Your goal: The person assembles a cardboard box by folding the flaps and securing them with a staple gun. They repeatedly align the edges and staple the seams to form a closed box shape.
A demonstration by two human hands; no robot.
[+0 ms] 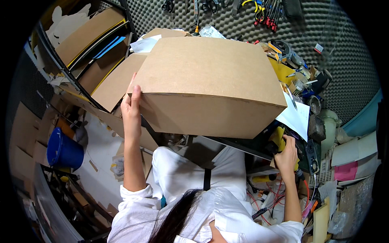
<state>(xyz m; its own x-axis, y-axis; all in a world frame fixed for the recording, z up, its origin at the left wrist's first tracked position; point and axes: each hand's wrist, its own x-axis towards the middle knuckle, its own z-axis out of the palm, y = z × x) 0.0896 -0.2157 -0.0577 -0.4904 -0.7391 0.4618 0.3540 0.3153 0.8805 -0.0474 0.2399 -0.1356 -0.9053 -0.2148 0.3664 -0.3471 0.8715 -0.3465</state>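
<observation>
In front of me a large brown cardboard box (210, 69) rests at the edge of the work table, its smooth top and near side showing. My left hand (131, 103) grips the left near corner of the box, with the thumb on the top edge. On the right, my right hand (286, 156) is closed round a yellow-and-black hand tool (277, 139), held beside the box's right near corner. Fingers hide much of this tool, so its exact kind is unclear. A white paper sheet (295, 117) lies just beyond it.
Cardboard sheets (91, 38) fill a black rack at the left. A blue bucket (65, 150) stands on the floor there. Tools and small items (304, 77) crowd the table's right side. Red cables (275, 194) hang below, and pliers (253, 4) hang on the foam wall.
</observation>
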